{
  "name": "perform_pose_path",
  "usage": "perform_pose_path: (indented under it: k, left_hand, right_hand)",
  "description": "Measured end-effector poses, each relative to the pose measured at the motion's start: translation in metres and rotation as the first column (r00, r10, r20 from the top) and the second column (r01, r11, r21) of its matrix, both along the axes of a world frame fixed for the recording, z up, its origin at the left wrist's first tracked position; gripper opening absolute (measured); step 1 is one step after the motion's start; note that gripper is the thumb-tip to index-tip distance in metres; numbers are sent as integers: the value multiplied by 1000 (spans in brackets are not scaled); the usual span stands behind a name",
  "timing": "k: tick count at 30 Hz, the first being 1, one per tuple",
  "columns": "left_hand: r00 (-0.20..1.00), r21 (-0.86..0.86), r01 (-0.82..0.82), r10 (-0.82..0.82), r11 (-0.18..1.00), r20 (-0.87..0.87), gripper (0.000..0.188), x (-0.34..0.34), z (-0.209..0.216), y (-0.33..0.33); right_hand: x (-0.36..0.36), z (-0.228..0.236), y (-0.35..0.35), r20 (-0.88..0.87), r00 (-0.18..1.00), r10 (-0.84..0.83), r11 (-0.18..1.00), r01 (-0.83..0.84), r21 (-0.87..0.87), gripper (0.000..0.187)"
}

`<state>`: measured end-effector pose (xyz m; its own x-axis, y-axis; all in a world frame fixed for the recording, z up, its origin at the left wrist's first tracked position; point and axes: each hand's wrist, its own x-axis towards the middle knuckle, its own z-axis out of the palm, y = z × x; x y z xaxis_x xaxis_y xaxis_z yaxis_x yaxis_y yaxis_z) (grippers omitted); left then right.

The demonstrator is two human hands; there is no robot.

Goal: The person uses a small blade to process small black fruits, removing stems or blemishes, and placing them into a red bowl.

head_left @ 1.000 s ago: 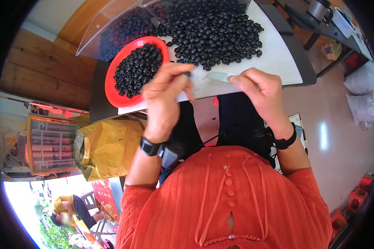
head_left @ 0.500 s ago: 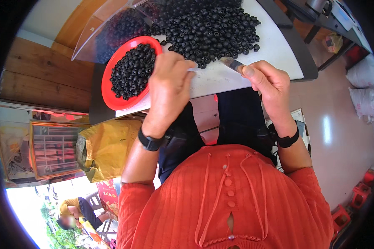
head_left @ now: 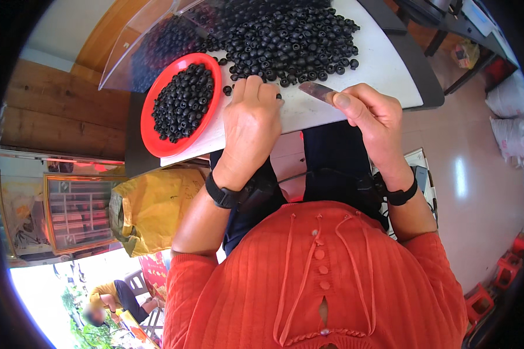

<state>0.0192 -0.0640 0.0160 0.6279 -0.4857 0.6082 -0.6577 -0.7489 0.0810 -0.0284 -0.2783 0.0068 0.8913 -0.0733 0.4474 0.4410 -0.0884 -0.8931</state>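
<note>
My left hand [head_left: 253, 119] is closed above the white tabletop [head_left: 384, 93], its fingers curled down. A black bead with a hole [head_left: 278, 97] shows at the thumb side of its fingers, seemingly pinched there. To the right, my right hand [head_left: 372, 113] is closed round a small metal knife [head_left: 317, 91], its blade pointing left toward the beads. Its handle is hidden in the palm. Beyond both hands lies a wide heap of black beads [head_left: 291, 43]. A red plate [head_left: 148, 131] filled with similar beads [head_left: 183, 104] stands left of my left hand.
A clear plastic sheet [head_left: 119, 64] stands up behind the plate. A yellow bag [head_left: 151, 203] is at the left, below the table's edge. Red stools [head_left: 480, 302] stand on the floor at the lower right, white sacks [head_left: 506, 128] above them. A seated person [head_left: 108, 296] is at the lower left.
My left hand has moved a little right, away from the plate, and a black bead now shows at its fingers. My right hand and the knife have shifted slightly left.
</note>
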Motion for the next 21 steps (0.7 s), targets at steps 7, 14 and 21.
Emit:
perform_pose_path:
  k: [7, 14, 21]
  left_hand:
    - [991, -182, 65, -84, 981, -102, 14, 2, -5, 6]
    - [684, -805, -105, -545, 584, -485, 20, -10, 9, 21]
    - [550, -940, -220, -763, 260, -340, 23, -15, -1, 18]
  right_hand:
    - [3, 5, 2, -52, 999, -15, 998, 12, -61, 29]
    - [1, 10, 7, -24, 989, -145, 953, 133, -272, 36]
    - [6, 9, 15, 22, 982, -189, 891, 181, -416, 44]
